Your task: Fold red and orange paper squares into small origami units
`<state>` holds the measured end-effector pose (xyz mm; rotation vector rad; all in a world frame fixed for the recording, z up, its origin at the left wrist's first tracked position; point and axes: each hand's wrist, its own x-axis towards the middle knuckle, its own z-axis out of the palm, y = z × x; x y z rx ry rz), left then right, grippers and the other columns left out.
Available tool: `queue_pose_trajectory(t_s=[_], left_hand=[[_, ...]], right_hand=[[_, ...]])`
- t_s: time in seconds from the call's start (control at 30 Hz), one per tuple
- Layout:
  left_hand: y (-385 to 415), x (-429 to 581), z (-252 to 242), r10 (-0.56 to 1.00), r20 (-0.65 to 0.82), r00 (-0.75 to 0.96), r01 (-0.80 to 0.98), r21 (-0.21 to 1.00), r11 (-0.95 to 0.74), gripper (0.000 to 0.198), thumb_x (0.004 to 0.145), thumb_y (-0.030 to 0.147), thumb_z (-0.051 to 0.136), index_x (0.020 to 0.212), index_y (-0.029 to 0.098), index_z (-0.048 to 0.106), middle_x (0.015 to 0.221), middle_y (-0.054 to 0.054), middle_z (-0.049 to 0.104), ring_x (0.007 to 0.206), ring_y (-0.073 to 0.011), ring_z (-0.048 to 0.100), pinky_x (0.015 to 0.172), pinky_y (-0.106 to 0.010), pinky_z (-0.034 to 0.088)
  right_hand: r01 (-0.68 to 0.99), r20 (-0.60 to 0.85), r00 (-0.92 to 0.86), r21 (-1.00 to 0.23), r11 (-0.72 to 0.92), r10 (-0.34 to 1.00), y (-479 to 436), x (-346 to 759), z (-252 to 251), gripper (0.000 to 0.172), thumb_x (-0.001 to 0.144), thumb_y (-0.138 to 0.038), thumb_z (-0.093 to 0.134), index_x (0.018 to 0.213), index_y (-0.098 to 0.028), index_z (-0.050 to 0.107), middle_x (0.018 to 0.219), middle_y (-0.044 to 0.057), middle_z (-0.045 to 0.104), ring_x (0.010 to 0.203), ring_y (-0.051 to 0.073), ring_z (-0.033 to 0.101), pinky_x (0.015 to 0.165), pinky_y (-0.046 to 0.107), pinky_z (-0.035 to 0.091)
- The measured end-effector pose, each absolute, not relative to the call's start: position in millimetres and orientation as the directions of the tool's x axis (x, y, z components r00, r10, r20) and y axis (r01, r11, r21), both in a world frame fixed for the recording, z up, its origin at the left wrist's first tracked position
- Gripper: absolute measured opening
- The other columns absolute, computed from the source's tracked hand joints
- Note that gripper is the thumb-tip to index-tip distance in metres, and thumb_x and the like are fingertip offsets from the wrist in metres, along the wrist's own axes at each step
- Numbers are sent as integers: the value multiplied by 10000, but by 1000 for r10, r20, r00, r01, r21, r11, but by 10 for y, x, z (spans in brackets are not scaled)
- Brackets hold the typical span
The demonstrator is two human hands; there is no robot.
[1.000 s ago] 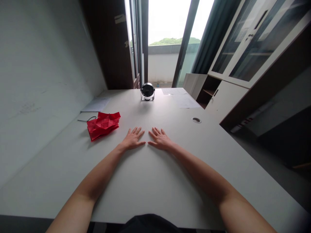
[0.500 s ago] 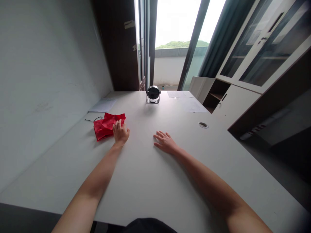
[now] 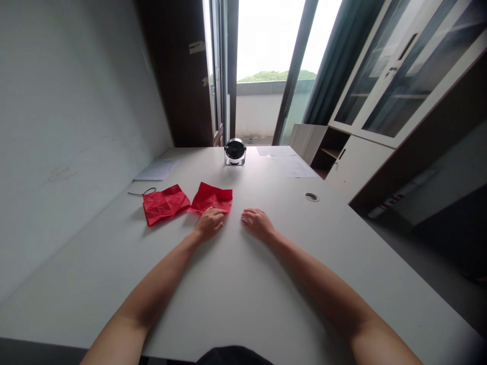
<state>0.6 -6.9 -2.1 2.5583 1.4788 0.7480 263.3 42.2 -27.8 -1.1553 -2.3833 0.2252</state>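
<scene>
My left hand (image 3: pixel 210 223) is on the near edge of a creased red sheet of paper (image 3: pixel 211 195), its fingers closed over that edge; the thumb is hard to make out. The sheet lies a little tilted in front of the hand. To its left a flat stack of red creased paper (image 3: pixel 165 204) rests on the table, its corner close to the sheet. My right hand (image 3: pixel 258 223) rests palm down on the table, right of the sheet and apart from it, fingers loosely bent and holding nothing.
On the white table (image 3: pixel 236 284) a round black fan-like device (image 3: pixel 235 150) stands at the far side. White papers (image 3: pixel 155 169) lie at the back left, with more papers (image 3: pixel 297 166) at the back right. A cable hole (image 3: pixel 311 197) is on the right. A thin black cord (image 3: pixel 146 192) lies behind the stack.
My left hand has moved right, drawing one red sheet off the stack towards the middle. The right hand stays on the table with its fingers slightly more bent. The view has shifted slightly.
</scene>
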Motion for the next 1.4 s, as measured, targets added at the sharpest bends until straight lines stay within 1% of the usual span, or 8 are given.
queue_pose_trajectory(t_s=[0.1,0.2,0.3,0.57,0.7,0.9,1.17,1.4], left_hand=[[-122,101,-31,802,351,483,644,478,-597,253,933,277,490,826,194,705,863,-45,710,839,-180,636,838,-322,493],[-140,144,-68,820,297,490,541,634,-553,426,958,353,472,582,165,542,568,7,531,542,-109,477,559,-241,381],[-144,171,-95,842,276,463,512,693,-508,450,949,383,491,556,168,443,527,39,418,508,-86,372,516,-228,298],[-127,133,-111,888,305,344,733,504,-457,95,876,278,569,892,210,634,745,0,615,683,-150,549,678,-264,429],[-70,74,-173,896,345,281,857,330,-396,261,877,304,570,1112,227,655,1141,-96,650,1076,-260,579,949,-388,442],[87,38,-317,940,171,295,920,216,-327,586,934,520,460,1463,269,444,1572,-90,365,1452,-305,296,1185,-517,206],[297,-79,-349,930,42,365,908,206,-366,789,886,712,394,1555,309,286,1649,-57,187,1518,-315,140,1209,-539,90],[621,-194,-331,939,142,312,903,262,-339,732,890,640,472,1510,259,389,1579,-88,364,1449,-299,316,1195,-501,202]], right_hand=[[681,493,-384,-420,600,781,433,2689,-196,238,989,-292,481,1007,-237,711,1108,57,718,1025,219,647,962,380,460],[641,611,-360,-387,663,705,349,2708,-69,235,993,-240,463,960,-224,695,1032,59,723,978,212,636,924,363,455],[671,660,-395,-268,691,639,227,2661,38,196,979,-232,504,923,-217,691,1028,65,717,1033,231,595,965,393,402],[559,450,-715,-91,824,535,207,2591,-13,173,961,-250,560,1042,-257,712,1187,41,695,1196,248,531,1116,451,252],[630,322,-701,-138,764,636,220,2597,-24,256,949,-306,589,1182,-255,682,1171,84,688,1124,248,581,1057,413,316],[705,248,-640,-188,684,727,253,2503,73,278,974,-375,547,1167,-237,692,1068,98,686,975,222,636,941,359,411],[615,219,-711,-267,742,668,673,2662,-203,588,923,-519,586,1448,-270,494,1529,86,426,1427,286,357,1169,444,298],[690,150,-646,-305,656,749,986,2710,-304,766,868,-667,570,1509,-281,406,1574,81,357,1455,295,316,1205,473,222]])
